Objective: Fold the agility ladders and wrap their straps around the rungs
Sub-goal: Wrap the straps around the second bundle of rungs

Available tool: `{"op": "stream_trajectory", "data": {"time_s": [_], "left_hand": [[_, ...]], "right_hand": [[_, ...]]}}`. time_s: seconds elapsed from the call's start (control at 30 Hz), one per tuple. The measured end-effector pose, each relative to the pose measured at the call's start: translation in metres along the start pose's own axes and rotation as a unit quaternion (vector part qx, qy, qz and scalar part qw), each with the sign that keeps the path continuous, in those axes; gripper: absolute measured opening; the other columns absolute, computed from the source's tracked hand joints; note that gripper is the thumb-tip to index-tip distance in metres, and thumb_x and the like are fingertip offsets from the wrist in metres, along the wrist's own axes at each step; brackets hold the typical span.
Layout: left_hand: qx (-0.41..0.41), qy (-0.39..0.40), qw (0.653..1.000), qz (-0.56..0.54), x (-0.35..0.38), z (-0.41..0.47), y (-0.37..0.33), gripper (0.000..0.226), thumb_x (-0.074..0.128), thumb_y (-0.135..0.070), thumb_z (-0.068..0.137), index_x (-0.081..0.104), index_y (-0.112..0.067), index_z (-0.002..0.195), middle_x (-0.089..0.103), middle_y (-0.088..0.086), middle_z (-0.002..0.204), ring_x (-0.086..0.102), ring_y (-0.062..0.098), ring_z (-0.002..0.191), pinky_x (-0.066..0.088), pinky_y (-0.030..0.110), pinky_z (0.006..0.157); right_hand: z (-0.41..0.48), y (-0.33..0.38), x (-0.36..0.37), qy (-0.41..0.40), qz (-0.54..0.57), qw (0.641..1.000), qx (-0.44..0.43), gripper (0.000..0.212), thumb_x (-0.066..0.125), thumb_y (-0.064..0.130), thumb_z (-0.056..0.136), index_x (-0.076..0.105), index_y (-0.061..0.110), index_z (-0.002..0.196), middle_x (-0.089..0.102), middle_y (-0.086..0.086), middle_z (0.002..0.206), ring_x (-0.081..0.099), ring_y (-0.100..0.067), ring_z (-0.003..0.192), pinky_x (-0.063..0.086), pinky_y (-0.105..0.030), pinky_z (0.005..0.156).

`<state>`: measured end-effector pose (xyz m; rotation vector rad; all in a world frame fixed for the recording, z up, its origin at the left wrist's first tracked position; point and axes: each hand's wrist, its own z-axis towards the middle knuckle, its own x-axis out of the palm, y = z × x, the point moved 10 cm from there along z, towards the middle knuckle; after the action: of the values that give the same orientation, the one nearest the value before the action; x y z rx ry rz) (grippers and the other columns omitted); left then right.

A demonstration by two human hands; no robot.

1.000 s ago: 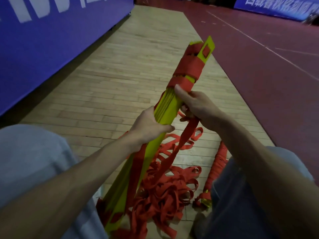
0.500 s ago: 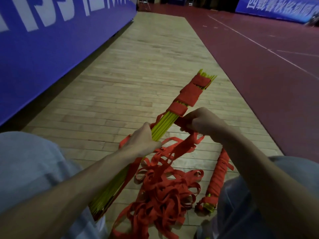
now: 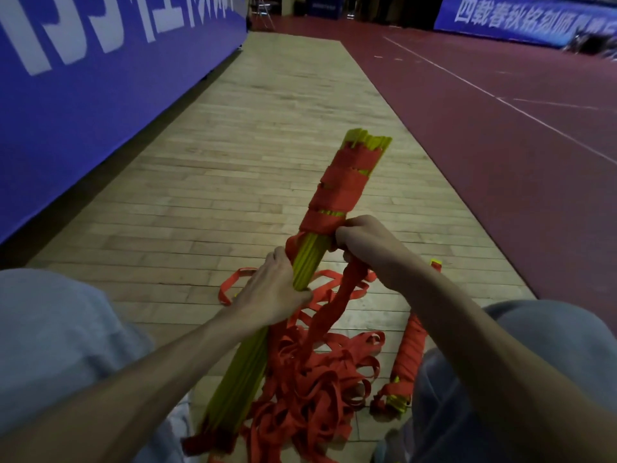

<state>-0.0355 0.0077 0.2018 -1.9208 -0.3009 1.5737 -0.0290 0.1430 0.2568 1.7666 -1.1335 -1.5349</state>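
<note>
- Bundle of yellow rungs (image 3: 309,259), held slanting up and away from the person: low end down between the knees, top end raised over the wood floor (image 3: 253,155).
- Wound red strap (image 3: 340,192), in several overlapping turns around the top third of the bundle, with yellow tips poking out above the last turn.
- Left hand (image 3: 275,292), on the bundle's left side, just below the wound turns, fingers curled round the bare rungs and gripping them.
- Right hand (image 3: 364,242), on the bundle's right side and touching the lowest turn, fingers closed in a fist around a gathered strand (image 3: 337,302) of strap.
- Below that fist, the strand hanging fairly straight, just right of the bundle, down into a loose pile of strap (image 3: 314,379).
- Pile heaped on the floor against the bundle's lower half, tangled in many loops.
- One stray loop (image 3: 230,282) flat on the floor just left of the bundle, behind the left wrist.
- Second ladder (image 3: 409,349), already wrapped in red along its length, lying on the floor to the right of the bundle, beyond the pile and just beside the right knee (image 3: 551,345); yellow ends showing at both tips.
- Left knee (image 3: 50,329) in pale grey-blue cloth, left of the bundle's low end.
- Blue banner (image 3: 100,78) with white lettering well to the left of the bundle; dark red court (image 3: 500,145) with white lines well to its right.
</note>
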Motion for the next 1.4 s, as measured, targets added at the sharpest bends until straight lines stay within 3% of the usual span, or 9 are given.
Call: {"op": "stream_trajectory", "data": {"time_s": [0.13,0.3,0.53,0.6,0.77,0.9,1.03,1.17,1.4], "left_hand": [[-0.024,-0.052,0.998,-0.033,-0.023,0.001,0.004,0.062,0.076,-0.034,0.079,0.043,-0.01,0.126,0.048,0.001,0.106,0.049,0.017,0.095,0.038,0.031,0.075],[-0.059,-0.06,0.994,-0.065,-0.031,0.004,0.013,0.039,0.074,-0.022,0.076,0.05,-0.015,0.105,0.054,0.001,0.094,0.052,0.017,0.08,0.035,0.027,0.058],[-0.024,-0.034,0.996,-0.078,-0.021,0.001,0.0,0.034,0.071,-0.018,0.081,0.047,-0.013,0.105,0.056,0.003,0.089,0.053,0.013,0.07,0.034,0.021,0.053],[-0.014,-0.021,0.996,-0.089,-0.017,0.0,-0.006,0.036,0.07,-0.017,0.082,0.047,-0.014,0.108,0.056,0.001,0.085,0.054,0.011,0.067,0.035,0.021,0.052],[-0.01,-0.024,0.997,-0.079,-0.015,-0.001,-0.015,0.056,0.073,-0.026,0.085,0.036,-0.013,0.126,0.056,-0.002,0.097,0.06,0.018,0.086,0.04,0.023,0.065],[0.044,0.007,0.999,0.008,-0.001,-0.007,-0.031,0.07,0.07,-0.036,0.086,0.023,-0.013,0.132,0.046,0.004,0.117,0.06,0.025,0.1,0.049,0.034,0.073],[0.096,-0.002,0.995,0.037,0.002,-0.013,-0.045,0.062,0.071,-0.026,0.085,0.026,-0.013,0.126,0.043,0.004,0.111,0.059,0.022,0.084,0.053,0.035,0.067],[0.137,-0.051,0.988,0.056,-0.007,-0.014,-0.055,0.064,0.072,-0.032,0.084,0.031,-0.014,0.129,0.047,0.004,0.116,0.061,0.028,0.094,0.053,0.043,0.075],[0.187,-0.141,0.972,0.032,-0.03,-0.023,-0.065,0.074,0.076,-0.043,0.081,0.033,-0.018,0.136,0.052,-0.004,0.116,0.063,0.017,0.091,0.051,0.03,0.072]], "right_hand": [[-0.006,0.005,-0.006,0.05,-0.042,0.998,-0.015,0.013,0.068,0.002,0.086,0.072,-0.003,0.097,0.07,-0.014,0.086,0.06,-0.019,0.076,0.049,-0.027,0.069],[-0.003,0.0,-0.027,0.007,-0.156,0.988,-0.005,0.036,0.05,-0.01,0.088,0.075,0.008,0.106,0.074,-0.014,0.098,0.067,-0.023,0.09,0.055,-0.036,0.087],[-0.005,0.003,-0.023,-0.048,0.049,0.998,-0.011,0.039,0.034,-0.014,0.085,0.062,0.006,0.066,0.053,-0.012,0.062,0.048,-0.017,0.057,0.042,-0.021,0.049],[-0.003,0.005,-0.023,-0.088,0.065,0.993,-0.035,0.037,0.039,-0.01,0.085,0.059,0.009,0.061,0.048,-0.005,0.058,0.042,-0.017,0.055,0.034,-0.024,0.05],[-0.009,0.021,-0.023,-0.123,-0.072,0.984,-0.105,0.043,0.039,0.045,0.1,0.054,0.017,0.072,0.057,0.0,0.071,0.054,-0.02,0.071,0.037,-0.033,0.062],[-0.005,0.002,-0.013,-0.112,-0.114,0.986,-0.048,0.075,0.043,0.086,0.076,0.056,0.018,0.104,0.065,0.002,0.085,0.063,-0.015,0.078,0.047,-0.033,0.067],[-0.001,-0.008,-0.023,-0.2,-0.093,0.975,-0.033,0.075,0.062,0.081,0.068,0.06,0.014,0.101,0.064,0.005,0.08,0.062,-0.011,0.07,0.04,-0.027,0.055],[-0.004,-0.007,-0.038,-0.252,0.0,0.967,-0.033,0.05,0.068,0.063,0.075,0.067,0.014,0.079,0.064,0.007,0.065,0.061,-0.009,0.059,0.04,-0.026,0.054],[-0.01,-0.005,-0.051,-0.271,0.138,0.952,-0.023,0.042,0.07,0.056,0.073,0.074,0.015,0.077,0.066,0.005,0.061,0.06,-0.008,0.054,0.054,-0.034,0.059]]}}
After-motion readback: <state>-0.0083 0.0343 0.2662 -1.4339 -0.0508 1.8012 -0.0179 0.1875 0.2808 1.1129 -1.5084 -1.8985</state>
